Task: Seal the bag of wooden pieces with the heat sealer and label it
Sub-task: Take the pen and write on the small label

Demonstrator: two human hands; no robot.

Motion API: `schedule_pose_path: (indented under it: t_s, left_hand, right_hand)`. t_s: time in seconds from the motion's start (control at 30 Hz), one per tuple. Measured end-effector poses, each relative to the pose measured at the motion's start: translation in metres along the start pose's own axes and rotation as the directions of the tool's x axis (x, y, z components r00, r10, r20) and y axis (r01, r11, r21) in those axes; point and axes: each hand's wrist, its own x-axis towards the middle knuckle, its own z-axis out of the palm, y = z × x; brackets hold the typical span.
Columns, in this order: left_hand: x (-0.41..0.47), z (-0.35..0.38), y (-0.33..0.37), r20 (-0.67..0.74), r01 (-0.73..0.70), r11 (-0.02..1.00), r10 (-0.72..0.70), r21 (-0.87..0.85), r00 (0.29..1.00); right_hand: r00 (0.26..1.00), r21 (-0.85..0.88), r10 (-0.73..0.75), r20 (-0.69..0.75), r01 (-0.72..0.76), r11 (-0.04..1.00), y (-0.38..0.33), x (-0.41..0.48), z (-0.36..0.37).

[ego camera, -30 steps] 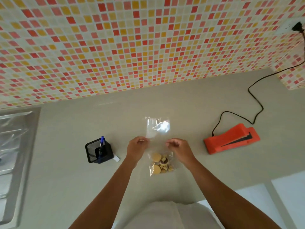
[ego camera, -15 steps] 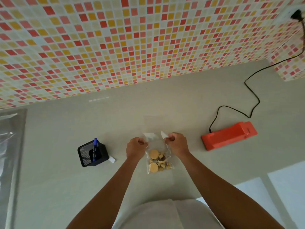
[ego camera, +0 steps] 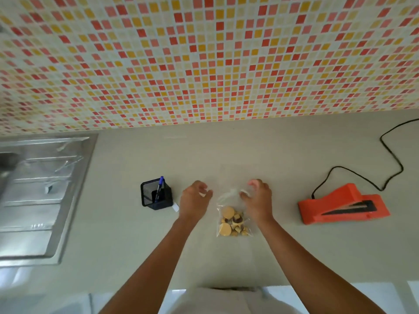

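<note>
bag not yet sealed, label not yet on

the clear bag (ego camera: 234, 219) of wooden pieces (ego camera: 233, 224) lies flat on the pale surface (ego camera: 294, 257), between the person's two forearms, its filled end toward the person and its open top pointing at the tiled wall. the right hand (ego camera: 258, 199) curls over the bag's upper right part, fingers bent; it seems to pinch or press the plastic there, though blur makes the contact hard to confirm. the left hand (ego camera: 195, 199) hovers just beside the bag's left edge, fingers loosely curled and spread, grasping nothing that can be seen.

the orange heat sealer (ego camera: 343, 208) sits well to the right, its cord (ego camera: 390, 159) trailing off toward the wall, and the bag is nowhere near it. a mesh pen holder (ego camera: 156, 197) with a blue pen (ego camera: 160, 185) stands to the left, a small white slip (ego camera: 175, 208) at its foot.

by my reading, the task is at an early stage: carrying the bag to the sealer, pressing the seam and labelling all remain.
</note>
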Motion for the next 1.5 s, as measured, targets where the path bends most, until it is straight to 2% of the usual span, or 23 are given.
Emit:
schedule_pose_path:
  t_s: [0.1,0.23,0.43,0.57,0.7,0.83,1.0,1.13,1.27,1.33,1.5]
  left_hand:
    - [-0.009,-0.036,-0.007,-0.149,-0.07,0.998,0.069,-0.004,0.986]
    - [-0.007,-0.08,-0.03,-0.297,-0.074,0.996,0.083,0.042,0.951]
    - [0.023,-0.102,-0.059,-0.187,-0.021,0.987,0.052,0.161,0.981]
    - [0.039,-0.104,-0.068,-0.122,-0.11,0.967,0.141,0.23,0.983]
    - [0.041,-0.114,-0.072,-0.13,-0.2,0.953,0.233,0.23,0.964]
    - [0.032,-0.135,-0.062,-0.198,-0.319,0.94,0.338,0.123,0.92]
    - [0.004,-0.162,-0.03,-0.218,-0.421,0.878,0.375,-0.229,0.901]
    - [-0.009,-0.17,-0.02,-0.155,-0.468,0.821,0.442,-0.326,0.884]
    - [-0.01,-0.165,-0.023,0.021,-0.434,0.804,0.483,-0.407,0.875]
    - [-0.005,-0.161,-0.03,0.081,-0.423,0.82,0.486,-0.386,0.87]
    - [0.008,-0.156,-0.042,0.133,-0.564,0.811,0.583,-0.157,0.801]
  right_hand:
    - [0.994,0.138,-0.056,0.093,0.043,0.989,-0.026,-0.016,0.007]
    - [0.964,0.274,-0.107,0.245,0.037,0.961,-0.06,-0.039,0.03]
    - [0.941,0.309,-0.12,0.317,0.017,0.951,-0.089,-0.066,0.066]
    - [0.94,0.282,-0.064,0.336,-0.035,0.959,-0.107,-0.081,0.086]
    - [0.936,0.282,0.003,0.351,-0.108,0.953,-0.12,-0.094,0.105]
    - [0.929,0.369,0.063,0.365,-0.207,0.906,-0.134,-0.103,0.113]
    - [0.884,0.616,0.118,0.452,-0.405,0.675,-0.157,-0.109,0.107]
    - [0.892,0.721,0.091,0.443,-0.415,0.555,-0.169,-0.106,0.101]
    - [0.927,0.824,0.0,0.375,-0.333,0.459,-0.175,-0.103,0.096]
    - [0.952,0.83,0.029,0.305,-0.281,0.482,-0.174,-0.101,0.096]
    - [0.982,0.795,0.08,0.169,-0.184,0.578,-0.169,-0.101,0.099]
